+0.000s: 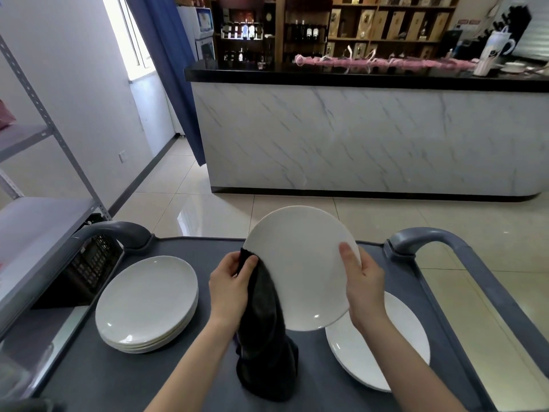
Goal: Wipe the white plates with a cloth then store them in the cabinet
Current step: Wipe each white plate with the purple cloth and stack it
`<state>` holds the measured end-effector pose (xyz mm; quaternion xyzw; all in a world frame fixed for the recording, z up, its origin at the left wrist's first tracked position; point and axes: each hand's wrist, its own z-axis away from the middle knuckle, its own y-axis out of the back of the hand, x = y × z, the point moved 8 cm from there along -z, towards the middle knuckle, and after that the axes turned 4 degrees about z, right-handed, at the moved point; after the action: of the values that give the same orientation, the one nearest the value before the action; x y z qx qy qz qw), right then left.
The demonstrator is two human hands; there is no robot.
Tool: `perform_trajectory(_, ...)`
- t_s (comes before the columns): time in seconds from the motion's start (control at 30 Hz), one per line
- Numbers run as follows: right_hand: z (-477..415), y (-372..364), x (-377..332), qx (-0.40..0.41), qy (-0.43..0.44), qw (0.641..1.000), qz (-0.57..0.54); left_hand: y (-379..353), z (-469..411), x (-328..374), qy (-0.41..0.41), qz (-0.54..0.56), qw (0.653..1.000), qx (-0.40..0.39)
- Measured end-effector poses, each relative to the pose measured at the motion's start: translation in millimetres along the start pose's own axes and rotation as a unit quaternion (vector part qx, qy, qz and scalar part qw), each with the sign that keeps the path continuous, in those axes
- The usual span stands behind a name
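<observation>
A white plate [300, 263] is held tilted above a grey cart [104, 379]. My right hand [364, 281] grips the plate's right rim, thumb on its face. My left hand [230, 281] pinches a dark cloth [264, 337] against the plate's left rim; the cloth hangs down onto the cart top. A stack of several white plates [147, 301] stands on the cart's left side. Another small stack of white plates [377, 349] lies on the right, partly hidden under my right forearm.
The cart has grey handles at the left [118, 230] and right [430, 236]. A metal shelf rack [32, 138] stands at the left with a black crate [89, 263] below. A marble-fronted bar counter [371, 138] faces me across a tiled floor [208, 209].
</observation>
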<state>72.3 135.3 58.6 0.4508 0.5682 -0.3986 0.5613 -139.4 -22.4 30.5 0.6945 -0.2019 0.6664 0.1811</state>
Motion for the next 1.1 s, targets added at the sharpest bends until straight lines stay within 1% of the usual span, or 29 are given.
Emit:
perform_trajectory(0.07,-5,0,-12,-0.055,0.044,0.996,0.050,-4,-7,16,-0.044,-0.015,0.998,-0.030)
perform_trajectory(0.1,-6,-5,-17,-0.095,0.063,0.991,0.076,-8,-9,27,-0.069,-0.030,0.996,-0.054)
perform_trajectory(0.17,-2,-21,-23,-0.186,0.091,0.968,0.140,-24,-12,43,-0.110,-0.078,0.983,-0.128)
perform_trajectory(0.2,1,-30,-24,-0.222,0.100,0.955,0.167,-33,-10,47,-0.124,-0.104,0.973,-0.165)
perform_trajectory(0.23,3,-35,-24,-0.241,0.106,0.947,0.182,-40,-9,49,-0.134,-0.127,0.964,-0.190)
perform_trajectory(0.27,3,-36,-25,-0.244,0.108,0.947,0.180,-43,-7,49,-0.140,-0.142,0.960,-0.196)
perform_trajectory(0.3,3,-35,-26,-0.234,0.107,0.952,0.166,-41,-8,49,-0.144,-0.151,0.961,-0.184)
perform_trajectory(0.37,1,-27,-24,-0.182,0.093,0.972,0.116,-29,-12,46,-0.138,-0.150,0.971,-0.127)
perform_trajectory(0.47,2,-10,-13,-0.059,0.040,0.997,0.019,-8,-16,27,-0.073,-0.094,0.992,-0.044)
perform_trajectory(0.53,6,-6,-2,0.015,-0.007,0.999,-0.039,-5,-12,8,-0.012,-0.048,0.999,-0.011)
perform_trajectory(0.57,7,-6,2,0.035,-0.025,0.998,-0.056,-5,-8,0,0.011,-0.024,1.000,0.000)
perform_trajectory(0.6,8,-7,4,0.038,-0.031,0.997,-0.056,-4,-5,-6,0.026,-0.002,1.000,0.009)
perform_trajectory(0.63,7,-8,3,0.023,-0.024,0.999,-0.042,-3,-3,-9,0.034,0.012,0.999,0.015)
perform_trajectory(0.7,0,-10,-6,-0.036,0.018,0.999,0.018,1,-4,-9,0.031,0.024,0.999,0.010)
perform_trajectory(0.77,-10,-7,-19,-0.096,0.059,0.990,0.080,3,-8,1,-0.001,0.023,1.000,-0.016)
perform_trajectory(0.8,-15,-9,-24,-0.128,0.062,0.985,0.097,1,-9,9,-0.028,0.009,0.999,-0.034)
perform_trajectory(0.87,-21,-22,-31,-0.208,0.061,0.966,0.142,-9,-12,26,-0.081,-0.046,0.992,-0.086)
perform_trajectory(0.93,-18,-40,-32,-0.283,0.085,0.931,0.212,-23,-10,35,-0.116,-0.098,0.978,-0.144)
perform_trajectory(0.97,-16,-47,-31,-0.298,0.100,0.922,0.225,-28,-8,37,-0.125,-0.115,0.972,-0.161)
perform_trajectory(1.0,-15,-48,-30,-0.296,0.108,0.924,0.217,-31,-8,37,-0.130,-0.122,0.970,-0.168)
perform_trajectory(1.1,-13,-39,-25,-0.247,0.112,0.949,0.161,-29,-10,37,-0.123,-0.121,0.974,-0.147)
